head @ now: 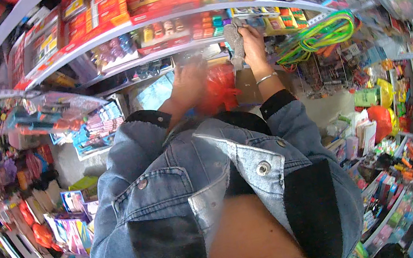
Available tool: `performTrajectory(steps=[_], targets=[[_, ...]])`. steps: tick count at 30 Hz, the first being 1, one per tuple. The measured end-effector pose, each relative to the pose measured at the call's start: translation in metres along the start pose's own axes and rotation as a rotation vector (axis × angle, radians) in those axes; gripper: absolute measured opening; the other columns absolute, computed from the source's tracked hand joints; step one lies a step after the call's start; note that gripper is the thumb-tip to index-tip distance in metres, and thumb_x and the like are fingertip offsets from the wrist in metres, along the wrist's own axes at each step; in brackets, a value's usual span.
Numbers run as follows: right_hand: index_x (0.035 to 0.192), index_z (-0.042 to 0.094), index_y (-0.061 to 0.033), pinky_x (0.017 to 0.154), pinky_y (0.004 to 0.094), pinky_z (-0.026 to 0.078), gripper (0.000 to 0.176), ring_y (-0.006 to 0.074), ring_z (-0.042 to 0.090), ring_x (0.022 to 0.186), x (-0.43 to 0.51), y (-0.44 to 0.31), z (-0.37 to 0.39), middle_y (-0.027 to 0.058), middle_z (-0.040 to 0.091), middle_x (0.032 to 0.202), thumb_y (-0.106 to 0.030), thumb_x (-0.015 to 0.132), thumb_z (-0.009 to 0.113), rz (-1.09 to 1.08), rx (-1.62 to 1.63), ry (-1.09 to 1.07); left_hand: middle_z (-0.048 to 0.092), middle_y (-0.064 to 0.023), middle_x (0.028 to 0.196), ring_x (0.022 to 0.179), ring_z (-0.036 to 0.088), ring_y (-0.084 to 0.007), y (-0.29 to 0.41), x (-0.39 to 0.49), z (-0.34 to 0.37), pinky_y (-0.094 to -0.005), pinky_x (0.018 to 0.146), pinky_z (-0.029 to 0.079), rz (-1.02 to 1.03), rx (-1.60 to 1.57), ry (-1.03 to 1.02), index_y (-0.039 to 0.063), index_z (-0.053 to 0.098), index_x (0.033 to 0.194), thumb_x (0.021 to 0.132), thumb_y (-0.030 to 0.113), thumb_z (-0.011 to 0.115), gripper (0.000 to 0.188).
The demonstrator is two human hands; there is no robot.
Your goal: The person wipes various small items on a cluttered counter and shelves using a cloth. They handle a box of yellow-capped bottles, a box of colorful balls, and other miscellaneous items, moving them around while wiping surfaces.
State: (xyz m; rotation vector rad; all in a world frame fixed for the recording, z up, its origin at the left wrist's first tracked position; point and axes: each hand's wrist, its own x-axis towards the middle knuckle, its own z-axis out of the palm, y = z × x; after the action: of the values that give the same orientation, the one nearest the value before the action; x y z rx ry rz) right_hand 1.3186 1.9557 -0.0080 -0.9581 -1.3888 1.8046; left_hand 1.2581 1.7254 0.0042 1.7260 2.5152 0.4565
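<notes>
My right hand (253, 44), with a bracelet at the wrist, grips a crumpled grey cloth (235, 41) in front of the shelves. To its left, my left hand (191, 79) is blurred, and whether it holds anything cannot be told. A red plastic bag (222, 87) lies right beside my left hand, between both arms. Behind the hands, a lower shelf (183, 46) bears small bottles and boxes in display trays.
An upper shelf (123, 33) carries rows of red and dark boxes. Coiled green and yellow cords (318, 36) hang at the right. Packaged goods (42, 116) hang at the left, and more boxes (72, 227) stand lower down.
</notes>
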Motion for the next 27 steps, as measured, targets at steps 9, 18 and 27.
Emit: performTrajectory(steps=[9,18,27], targets=[[0.103,0.061,0.0005,0.079,0.0415,0.047,0.027,0.041,0.06,0.089,0.01,0.012,0.123,0.0244,0.063,0.089,-0.02,0.087,0.054,-0.694,-1.006,-0.236,0.029,-0.0118,0.147,0.138,0.025,-0.0268,-0.067,-0.02,-0.011,-0.0564,0.108,0.022,-0.305,-0.051,0.1,0.006,0.043,0.132,0.078,0.011,0.052,0.055],[0.1,0.064,0.002,0.085,0.0328,0.044,0.025,0.0247,0.059,0.089,0.003,0.022,0.126,0.0142,0.065,0.099,-0.002,0.08,0.05,-0.483,-0.501,-0.017,0.031,-0.0137,0.145,0.136,0.028,-0.0287,-0.088,-0.06,-0.016,-0.0572,0.107,0.024,-0.412,-0.168,0.17,0.005,0.045,0.129,0.072,0.009,0.056,0.058],[0.108,0.06,0.0055,0.085,0.0278,0.045,0.027,0.0162,0.06,0.091,-0.047,0.057,0.221,0.0108,0.067,0.096,-0.012,0.087,0.059,-0.777,-0.605,-0.314,0.036,-0.0161,0.14,0.132,0.033,-0.031,-0.102,-0.104,-0.027,-0.0549,0.104,0.028,-0.382,-0.185,0.176,0.004,0.044,0.129,0.072,0.011,0.059,0.06]])
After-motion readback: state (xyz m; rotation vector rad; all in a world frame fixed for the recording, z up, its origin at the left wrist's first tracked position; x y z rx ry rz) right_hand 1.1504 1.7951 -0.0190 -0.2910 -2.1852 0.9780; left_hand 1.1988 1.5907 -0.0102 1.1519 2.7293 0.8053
